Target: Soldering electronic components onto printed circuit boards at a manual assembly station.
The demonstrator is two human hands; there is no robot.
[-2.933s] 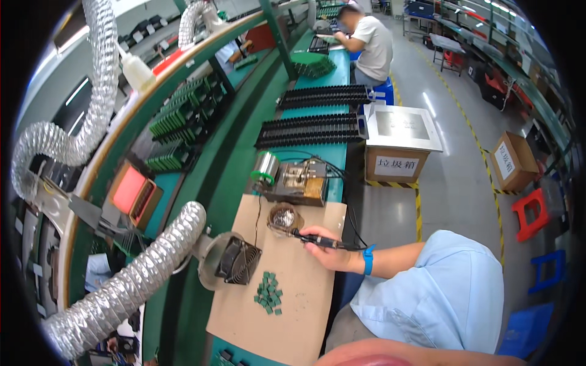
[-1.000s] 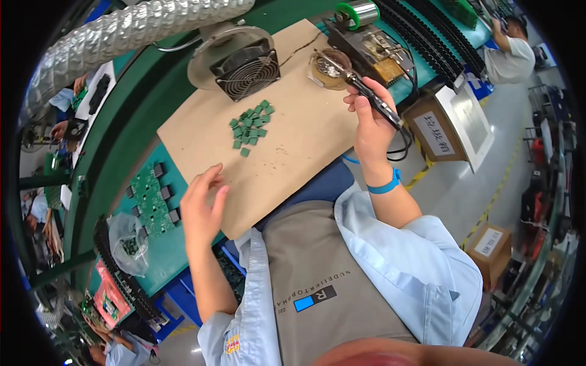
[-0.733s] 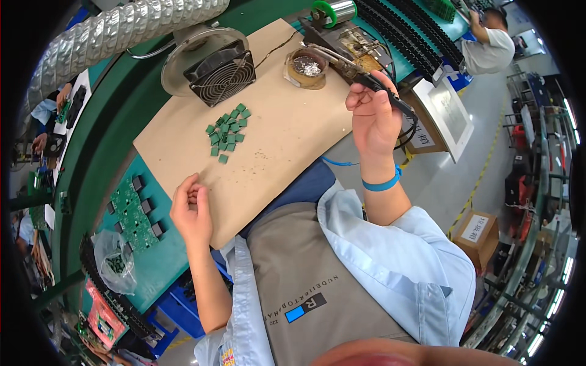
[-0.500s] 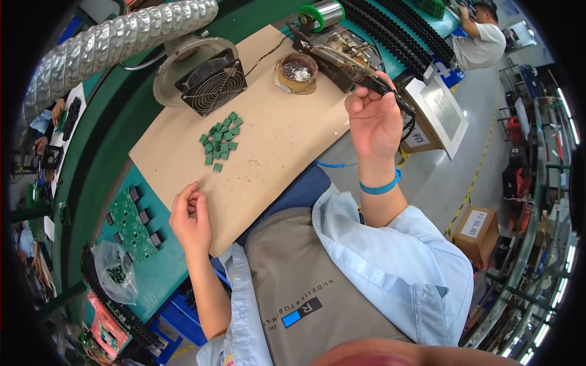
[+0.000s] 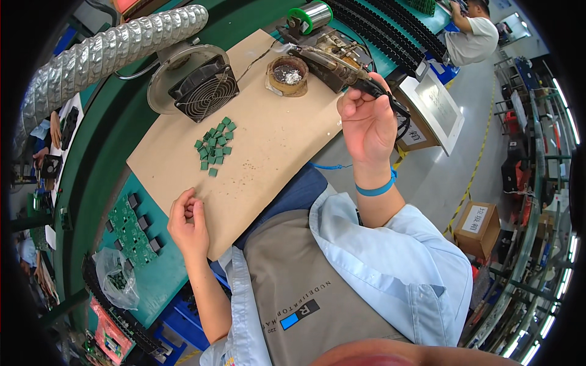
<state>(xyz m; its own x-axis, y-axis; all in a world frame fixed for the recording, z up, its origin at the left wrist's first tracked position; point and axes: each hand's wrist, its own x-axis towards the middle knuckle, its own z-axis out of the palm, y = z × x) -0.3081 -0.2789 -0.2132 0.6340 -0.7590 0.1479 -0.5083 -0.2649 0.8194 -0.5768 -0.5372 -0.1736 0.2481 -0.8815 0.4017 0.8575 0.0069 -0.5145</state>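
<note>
My right hand (image 5: 369, 125) is raised at the right end of the bench, wearing a blue wrist strap. Its fingers close on the black handle of a soldering iron (image 5: 361, 81), whose metal end points up and left, in front of a stand. Left of the iron sits a round brown pot (image 5: 287, 76) with shiny metal in it. My left hand (image 5: 189, 224) rests at the near left edge of the brown board (image 5: 262, 128), fingers curled in, with nothing visible in them. Beyond it lies a loose group of small green circuit boards (image 5: 213, 143).
A black fan (image 5: 207, 91) stands behind the small boards, beside a silver duct (image 5: 122, 46). A larger green circuit panel (image 5: 131, 230) and a clear plastic bag (image 5: 116, 280) lie on the left. A solder spool (image 5: 311, 16) stands at the back. Another person (image 5: 473, 36) works at far right.
The whole view has shifted slightly left. My right hand keeps its hold on the soldering iron, and my left hand stays curled at the board's edge. The small boards have not visibly moved.
</note>
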